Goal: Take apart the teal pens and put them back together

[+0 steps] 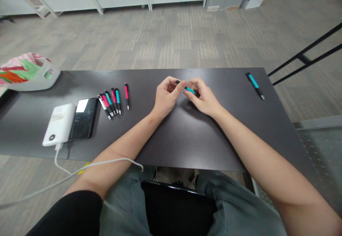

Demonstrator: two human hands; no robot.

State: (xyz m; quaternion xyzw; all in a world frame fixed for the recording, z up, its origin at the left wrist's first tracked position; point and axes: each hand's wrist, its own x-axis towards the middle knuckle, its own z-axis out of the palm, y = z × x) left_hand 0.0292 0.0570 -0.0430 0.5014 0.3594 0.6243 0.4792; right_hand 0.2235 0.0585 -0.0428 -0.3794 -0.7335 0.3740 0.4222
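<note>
My left hand (167,97) and my right hand (203,96) meet above the middle of the dark table (181,136). Together they pinch a teal and black pen (187,87), each hand closed on one end of it. The pen's middle shows between the fingertips; its ends are hidden by fingers. To the left lies a row of several pink and teal pens (110,102), with a single pink pen (126,95) a little apart from them.
Another teal pen (255,85) lies near the table's far right corner. A white power bank (59,124) with a cable and a black phone (84,118) sit at the left. A colourful bag (25,70) rests at the far left edge.
</note>
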